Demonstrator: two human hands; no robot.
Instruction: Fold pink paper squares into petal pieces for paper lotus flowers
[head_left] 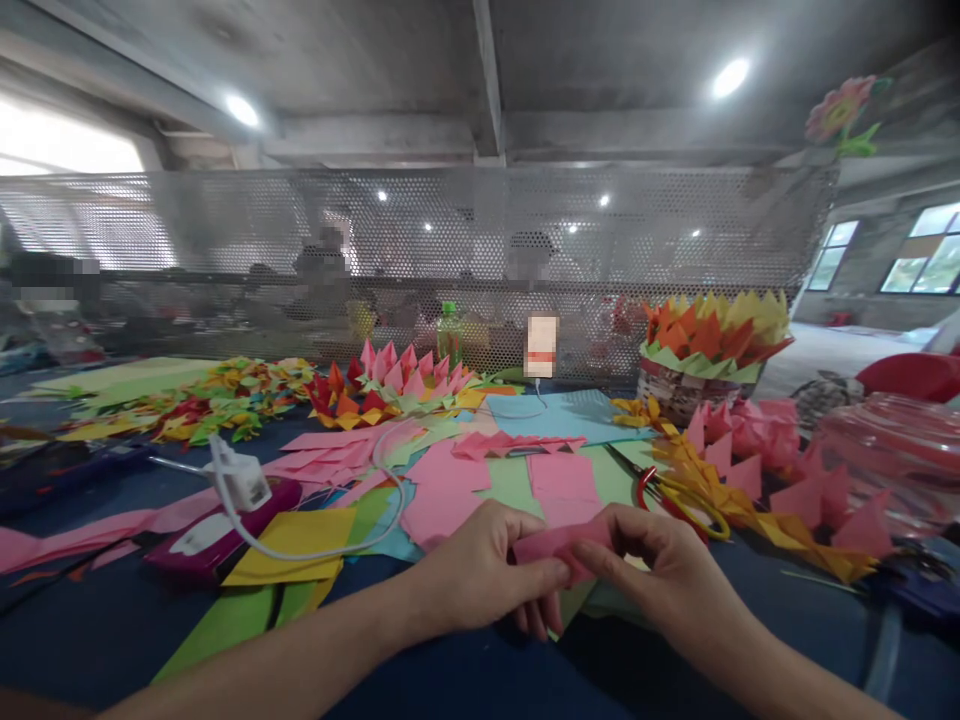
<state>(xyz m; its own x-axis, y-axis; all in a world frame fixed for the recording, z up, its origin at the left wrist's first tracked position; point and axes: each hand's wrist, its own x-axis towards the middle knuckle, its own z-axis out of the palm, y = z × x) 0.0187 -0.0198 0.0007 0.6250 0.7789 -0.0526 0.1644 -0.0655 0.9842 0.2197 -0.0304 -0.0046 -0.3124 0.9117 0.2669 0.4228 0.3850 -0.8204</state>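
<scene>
My left hand (487, 575) and my right hand (660, 570) meet low in the middle of the head view, both pinching a folded pink paper strip (559, 545). Fingers of both hands curl round the strip, thumbs on top. Green paper (577, 600) lies just under the hands. More pink paper sheets (562, 485) lie on the table just beyond them.
Red-and-yellow scissors (679, 495) lie to the right of the pink sheets. A white charger with cable (240, 480) rests on a magenta device (217, 540) at left. Folded paper flowers (405, 380), a paper-decorated basket (709, 350) and a perforated screen (420, 260) stand behind.
</scene>
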